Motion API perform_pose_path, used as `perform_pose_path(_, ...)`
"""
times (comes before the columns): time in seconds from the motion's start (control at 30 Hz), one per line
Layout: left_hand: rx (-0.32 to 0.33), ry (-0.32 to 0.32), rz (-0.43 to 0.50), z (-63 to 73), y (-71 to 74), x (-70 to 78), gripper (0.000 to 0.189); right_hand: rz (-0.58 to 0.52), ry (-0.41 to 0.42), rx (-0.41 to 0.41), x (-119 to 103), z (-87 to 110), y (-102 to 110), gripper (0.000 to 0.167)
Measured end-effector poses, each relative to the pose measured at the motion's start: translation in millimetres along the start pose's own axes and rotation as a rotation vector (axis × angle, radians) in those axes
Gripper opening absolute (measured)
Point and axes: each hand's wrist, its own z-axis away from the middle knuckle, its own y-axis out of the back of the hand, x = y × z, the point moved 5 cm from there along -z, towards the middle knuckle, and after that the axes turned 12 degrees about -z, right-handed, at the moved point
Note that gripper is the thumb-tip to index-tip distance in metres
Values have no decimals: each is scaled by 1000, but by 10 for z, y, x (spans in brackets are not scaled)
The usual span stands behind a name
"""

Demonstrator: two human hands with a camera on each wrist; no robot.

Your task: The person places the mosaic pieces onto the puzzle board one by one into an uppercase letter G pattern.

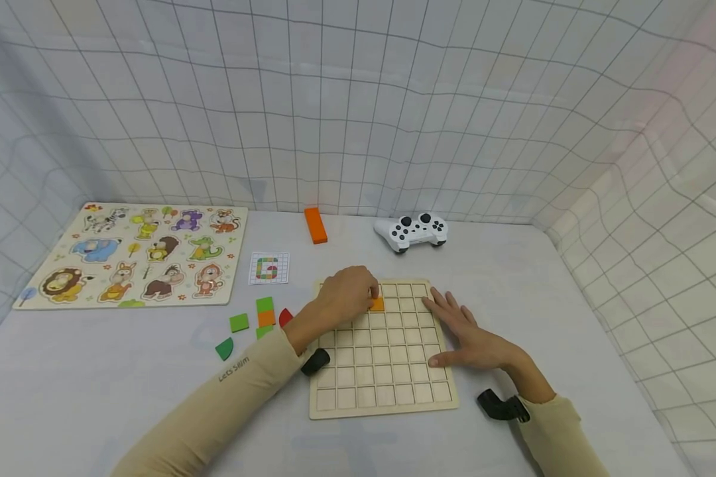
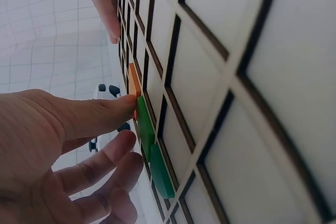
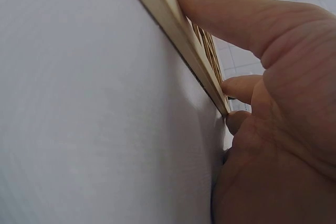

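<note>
A wooden grid board (image 1: 402, 401) with square recesses lies on the table. Over its far rows, my left hand (image 1: 347, 296) pinches an orange square tile (image 1: 377, 305), thumb against it in the left wrist view. Along the same side of the board, a green square tile (image 2: 146, 129) and a dark green tile (image 2: 161, 174) with a rounded edge sit in recesses; the left hand hides them in the head view. My right hand (image 1: 474, 341) rests with spread, straight fingers on the board's right edge (image 3: 184, 38), thumb lying on top.
Left of the board lie several loose tiles, among them a green square (image 1: 238, 322), a dark green quarter circle (image 1: 224, 348) and a red piece (image 1: 285, 317). Beyond them are a pattern card (image 1: 252, 271), an animal puzzle board (image 1: 155, 272), an orange block (image 1: 315, 226) and a white game controller (image 1: 414, 233).
</note>
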Motion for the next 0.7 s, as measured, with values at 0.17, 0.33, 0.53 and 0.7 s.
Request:
perform_pose_path(0.17,11,-5,7,38,5,-7,18,3,-5,1,-6,1,-1,109)
perform_pose_path(0.33,32,-30,-26,104,-5,-30,20,6,-13,6,-2,4,1,109)
perform_pose_path(0.53,79,-30,3,276,88,-131,22,8,-10,3,1,-1,-3,110)
perform_pose_path(0.7,83,-14,33,450,175,-275,24,7,-8,4,-6,1,-8,110)
